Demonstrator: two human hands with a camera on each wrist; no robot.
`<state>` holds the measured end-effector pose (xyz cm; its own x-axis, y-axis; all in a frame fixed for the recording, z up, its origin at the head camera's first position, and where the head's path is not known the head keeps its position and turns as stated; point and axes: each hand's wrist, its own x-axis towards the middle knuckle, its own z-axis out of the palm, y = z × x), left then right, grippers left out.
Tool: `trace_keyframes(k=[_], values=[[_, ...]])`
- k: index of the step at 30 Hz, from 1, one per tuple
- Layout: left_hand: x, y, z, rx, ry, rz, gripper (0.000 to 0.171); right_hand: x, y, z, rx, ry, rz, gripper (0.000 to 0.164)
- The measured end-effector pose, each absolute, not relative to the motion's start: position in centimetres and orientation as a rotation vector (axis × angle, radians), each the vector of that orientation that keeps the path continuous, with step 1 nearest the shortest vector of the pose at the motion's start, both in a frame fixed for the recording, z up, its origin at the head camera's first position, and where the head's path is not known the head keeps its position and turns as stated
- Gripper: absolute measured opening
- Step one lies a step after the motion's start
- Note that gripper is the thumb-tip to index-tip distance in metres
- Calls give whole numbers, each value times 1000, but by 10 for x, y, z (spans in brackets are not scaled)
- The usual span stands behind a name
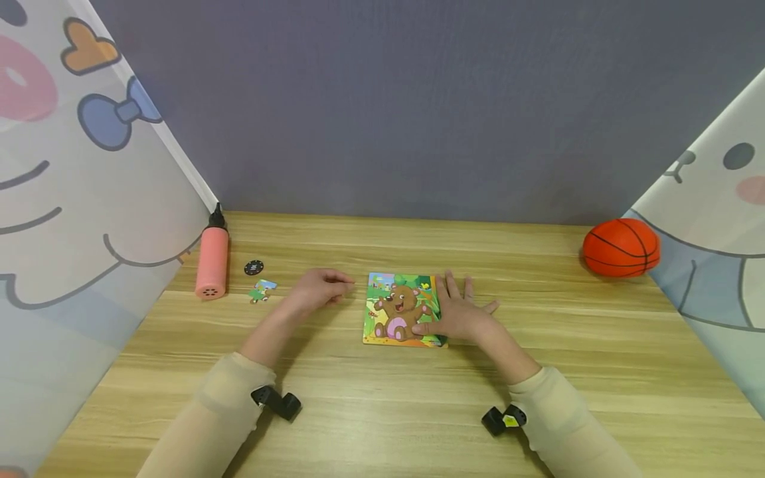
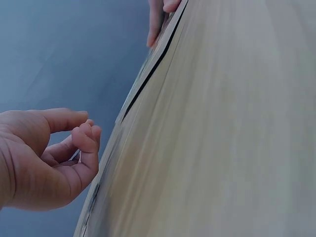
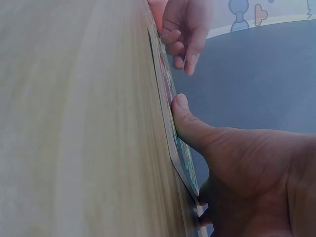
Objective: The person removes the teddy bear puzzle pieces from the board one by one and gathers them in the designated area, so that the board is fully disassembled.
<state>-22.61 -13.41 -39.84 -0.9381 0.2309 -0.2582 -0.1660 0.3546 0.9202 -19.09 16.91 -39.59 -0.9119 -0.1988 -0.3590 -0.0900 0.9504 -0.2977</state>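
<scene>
A square picture puzzle [image 1: 397,322] of a brown bear lies flat on the table. My right hand [image 1: 459,317] rests on its right side with fingers spread; in the right wrist view the thumb [image 3: 181,106] touches the puzzle's face. Left of the puzzle, my left hand [image 1: 319,291] hovers above the table, apart from the board. Its fingers [image 2: 86,148] are loosely curled and nothing shows between them and the thumb. Further left lies a loose jigsaw piece [image 1: 261,291] in blue and green.
Behind the loose piece lies a black round chip [image 1: 254,267]. A pink bottle [image 1: 212,262] with a black nozzle lies at the far left. At the back right sits an orange-red toy basketball [image 1: 621,247]. A grey panel [image 1: 394,113] closes off the table's back edge.
</scene>
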Motion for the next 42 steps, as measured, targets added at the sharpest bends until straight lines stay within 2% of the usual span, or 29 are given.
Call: trace_keyframes(k=[30, 42], values=[[-230, -48, -403, 221, 2148, 1617, 20, -192, 169, -394, -208, 2701, -374, 131], [-229, -28, -405, 240, 2132, 1656, 27, -192, 169, -395, -208, 2707, -375, 130]])
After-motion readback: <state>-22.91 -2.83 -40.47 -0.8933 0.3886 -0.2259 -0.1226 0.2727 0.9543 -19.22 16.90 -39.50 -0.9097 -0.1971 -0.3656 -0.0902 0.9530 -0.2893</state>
